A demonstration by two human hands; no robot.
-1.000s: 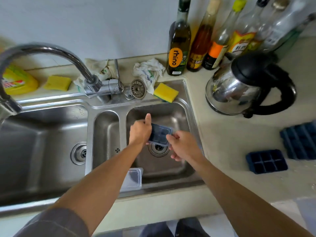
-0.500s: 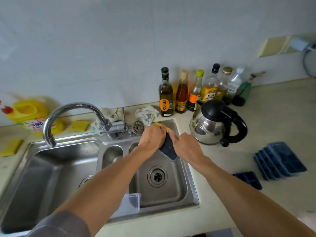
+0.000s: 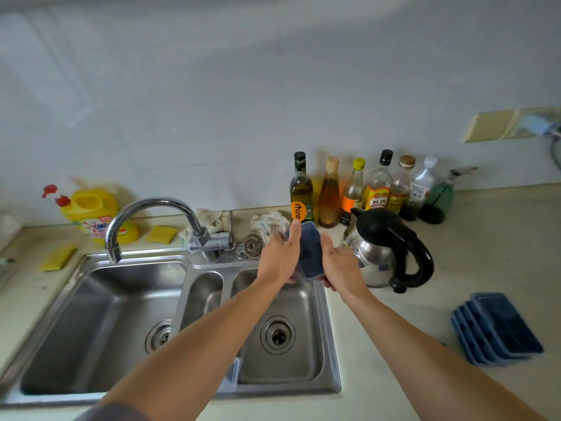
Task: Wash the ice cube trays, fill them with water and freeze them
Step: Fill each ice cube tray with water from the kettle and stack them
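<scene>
Both hands are up over the far right corner of the sink (image 3: pixel 329 344). Between them is a dark blue ice cube tray (image 3: pixel 310 249), tipped up on its end. The left hand (image 3: pixel 278 260) grips its left edge, thumb stretched straight up along the side. The right hand (image 3: pixel 340 265) is clamped on the right edge from the other side; its fingertips are tucked behind the tray, out of sight. The tray hangs in the air just in front of the steel kettle (image 3: pixel 383 252) and the crumpled white cloth (image 3: pixel 268 222), clear of the basin below.

Off to the right on the counter (image 3: pixel 394 344) sits a stack of blue trays (image 3: pixel 501 327), well apart from the hands. A row of bottles (image 3: pixel 376 189) lines the far wall behind the kettle. The faucet (image 3: pixel 151 212) arcs over the big left basin, with no water running that I can make out. To the far left stand a yellow detergent bottle (image 3: pixel 92 212) and a yellow sponge (image 3: pixel 161 233). A clear plastic piece (image 3: pixel 233 375) leans at the near edge of the sink, half hidden by the left forearm.
</scene>
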